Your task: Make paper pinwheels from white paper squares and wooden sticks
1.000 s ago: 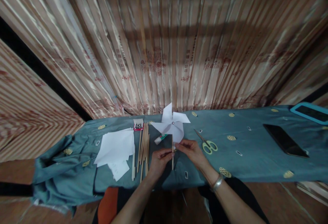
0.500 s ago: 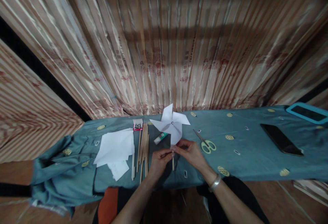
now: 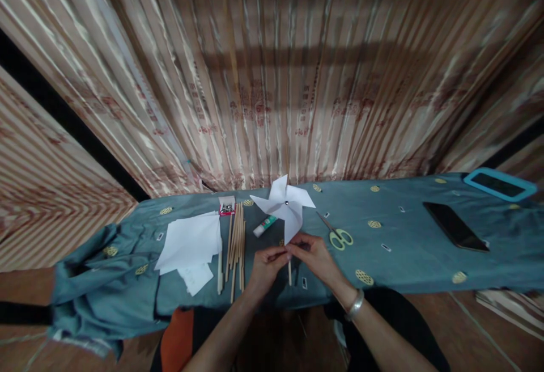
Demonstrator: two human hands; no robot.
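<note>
A white paper pinwheel [image 3: 293, 197] with a small metal pin at its centre stands upright over the table. Its thin wooden stick [image 3: 289, 275] shows below my fingers. My left hand [image 3: 268, 267] pinches the stick from the left, while my right hand [image 3: 314, 256], with a silver bangle at the wrist, grips it from the right. The fingertips of both hands meet just under the lowest blade. Behind and left of the pinwheel lies a glue stick [image 3: 264, 226]. To the right are scissors [image 3: 340, 239] with pale green handles.
Left of my hands lie several wooden sticks [image 3: 236, 244], a white pen [image 3: 220, 273], a stack of white paper [image 3: 189, 241] and a small box of metal pins [image 3: 226, 206]. A black phone [image 3: 454, 225] and a blue-framed tablet [image 3: 499, 184] lie on the right. A curtain [image 3: 272, 105] hangs behind the cloth-covered table [image 3: 408, 275].
The view has shifted slightly, so things on the right appear further left. Both hands stay on the pinwheel's stick, and the pinwheel has turned very little.
</note>
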